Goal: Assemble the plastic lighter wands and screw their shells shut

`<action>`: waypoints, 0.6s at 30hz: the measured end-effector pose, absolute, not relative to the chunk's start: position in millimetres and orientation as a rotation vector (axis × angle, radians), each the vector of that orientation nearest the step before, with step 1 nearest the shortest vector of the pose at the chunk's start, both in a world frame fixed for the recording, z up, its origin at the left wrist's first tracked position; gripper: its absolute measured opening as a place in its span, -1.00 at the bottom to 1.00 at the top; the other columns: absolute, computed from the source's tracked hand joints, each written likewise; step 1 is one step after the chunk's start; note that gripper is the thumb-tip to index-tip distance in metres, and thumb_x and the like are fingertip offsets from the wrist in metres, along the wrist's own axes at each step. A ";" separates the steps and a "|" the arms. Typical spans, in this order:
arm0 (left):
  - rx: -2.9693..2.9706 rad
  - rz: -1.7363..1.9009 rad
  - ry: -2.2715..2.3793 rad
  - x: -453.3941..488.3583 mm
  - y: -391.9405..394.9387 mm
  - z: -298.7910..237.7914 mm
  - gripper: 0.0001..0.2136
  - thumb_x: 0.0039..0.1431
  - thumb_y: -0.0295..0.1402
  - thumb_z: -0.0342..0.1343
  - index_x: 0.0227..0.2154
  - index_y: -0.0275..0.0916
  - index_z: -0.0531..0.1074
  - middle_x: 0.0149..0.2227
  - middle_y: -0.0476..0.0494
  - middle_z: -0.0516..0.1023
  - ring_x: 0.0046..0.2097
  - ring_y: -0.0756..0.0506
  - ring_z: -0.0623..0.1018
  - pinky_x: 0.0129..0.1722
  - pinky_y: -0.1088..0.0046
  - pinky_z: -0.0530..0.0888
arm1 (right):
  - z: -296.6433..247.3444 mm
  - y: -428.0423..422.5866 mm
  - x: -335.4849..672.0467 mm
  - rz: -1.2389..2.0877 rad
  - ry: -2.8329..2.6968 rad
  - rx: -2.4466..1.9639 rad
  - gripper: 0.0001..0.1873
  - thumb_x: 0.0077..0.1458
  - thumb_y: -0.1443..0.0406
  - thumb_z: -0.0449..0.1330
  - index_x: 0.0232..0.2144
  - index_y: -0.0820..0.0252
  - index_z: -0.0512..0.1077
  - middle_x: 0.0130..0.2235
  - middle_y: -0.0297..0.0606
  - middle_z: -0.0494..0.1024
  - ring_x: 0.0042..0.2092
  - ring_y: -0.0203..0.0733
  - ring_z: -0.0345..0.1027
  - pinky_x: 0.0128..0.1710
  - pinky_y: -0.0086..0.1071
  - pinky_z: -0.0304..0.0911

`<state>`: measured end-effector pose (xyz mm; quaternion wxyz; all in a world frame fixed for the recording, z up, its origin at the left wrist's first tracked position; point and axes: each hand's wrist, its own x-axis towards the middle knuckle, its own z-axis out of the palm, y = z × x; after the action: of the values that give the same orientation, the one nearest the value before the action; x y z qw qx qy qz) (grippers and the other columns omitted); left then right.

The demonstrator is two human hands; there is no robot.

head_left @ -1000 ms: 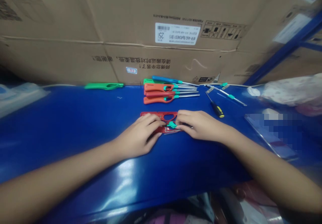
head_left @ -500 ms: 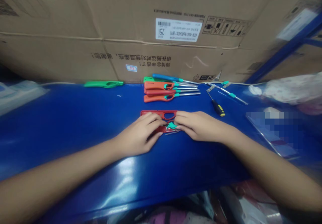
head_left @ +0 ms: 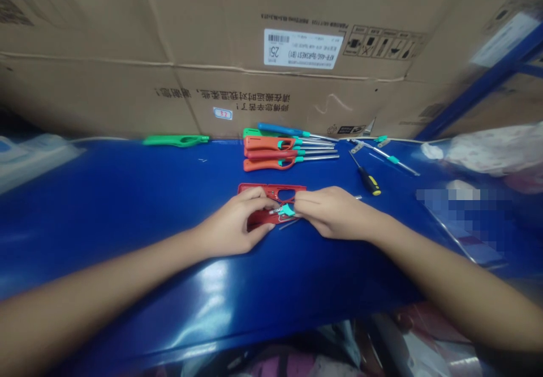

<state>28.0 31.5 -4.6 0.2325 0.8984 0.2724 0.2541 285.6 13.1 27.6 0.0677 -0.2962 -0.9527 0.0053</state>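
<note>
A red lighter shell half [head_left: 271,191] lies open on the blue table [head_left: 127,196] in front of me. My left hand [head_left: 233,224] is curled on its left end, thumb and fingers pinching the shell. My right hand [head_left: 331,212] is closed on a thin metal tube with a teal trigger piece [head_left: 287,211], held against the shell's middle. The tube's far tip [head_left: 357,198] pokes out beyond my right hand.
Assembled orange, green and blue long-nosed lighters [head_left: 280,151] lie in a row behind. A green shell [head_left: 176,139] lies left, a yellow-handled screwdriver [head_left: 368,179] and loose teal-tipped tubes [head_left: 392,159] right. Cardboard boxes [head_left: 254,55] wall the back. A plastic bag [head_left: 487,151] sits far right.
The shell's left end has been tipped up slightly by my left hand. My right hand has shifted the tube and teal trigger a little within the shell.
</note>
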 end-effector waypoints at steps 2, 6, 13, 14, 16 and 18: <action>2.473 0.694 0.744 27.8 31.5 -4.8 -0.75 0.20 -0.40 0.13 -0.06 -0.28 0.48 -0.11 -0.22 0.51 -0.09 -0.17 0.54 -0.07 0.27 0.54 | 27.2 13.2 284.9 0.020 -2.881 -0.908 -0.76 0.32 0.40 -0.06 -0.32 0.18 0.37 -0.31 -0.26 0.48 -0.39 -0.26 0.20 -0.44 -0.36 -0.06; 2.473 0.683 0.736 28.2 31.1 -4.5 -0.75 0.21 -0.41 0.13 -0.05 -0.29 0.48 -0.10 -0.22 0.50 -0.09 -0.16 0.53 -0.06 0.28 0.53 | 26.7 14.0 283.4 0.053 -2.901 -0.951 -0.77 0.32 0.39 -0.03 -0.31 0.19 0.40 -0.30 -0.27 0.48 -0.38 -0.27 0.22 -0.44 -0.36 -0.04; 2.508 0.689 0.719 28.7 28.2 -3.1 -0.73 0.25 -0.40 0.11 0.00 -0.28 0.46 -0.07 -0.23 0.50 -0.04 -0.16 0.53 0.00 0.28 0.51 | 30.2 10.0 282.1 0.006 -2.896 -0.970 -0.82 0.27 0.40 0.03 -0.27 0.19 0.44 -0.22 -0.26 0.52 -0.38 -0.28 0.25 -0.43 -0.36 -0.04; 2.516 0.695 0.712 28.5 27.7 -2.9 -0.73 0.26 -0.40 0.10 0.01 -0.27 0.45 -0.06 -0.23 0.51 -0.03 -0.16 0.52 0.01 0.28 0.50 | 30.8 9.1 281.7 -0.011 -2.899 -0.974 -0.82 0.27 0.41 0.04 -0.25 0.19 0.45 -0.21 -0.25 0.52 -0.38 -0.27 0.25 -0.43 -0.35 -0.04; 2.528 0.701 0.700 28.3 27.3 -2.5 -0.72 0.27 -0.40 0.10 0.02 -0.27 0.43 -0.05 -0.22 0.51 -0.01 -0.16 0.52 0.04 0.28 0.49 | 32.0 7.4 280.6 -0.053 -2.919 -0.983 -0.81 0.27 0.41 0.04 -0.24 0.20 0.45 -0.21 -0.24 0.52 -0.39 -0.27 0.24 -0.43 -0.35 -0.05; 2.531 0.698 0.694 28.2 27.4 -2.4 -0.72 0.27 -0.41 0.10 0.02 -0.28 0.42 -0.04 -0.22 0.51 0.01 -0.16 0.51 0.05 0.29 0.47 | 33.3 5.7 279.1 -0.100 -2.954 -0.990 -0.82 0.26 0.42 0.04 -0.23 0.22 0.46 -0.20 -0.22 0.52 -0.40 -0.26 0.24 -0.44 -0.34 -0.06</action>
<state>28.2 27.4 -2.4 0.2113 0.9109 0.2498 0.2513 279.1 5.7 33.3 0.0123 -0.3176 -0.9476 -0.0322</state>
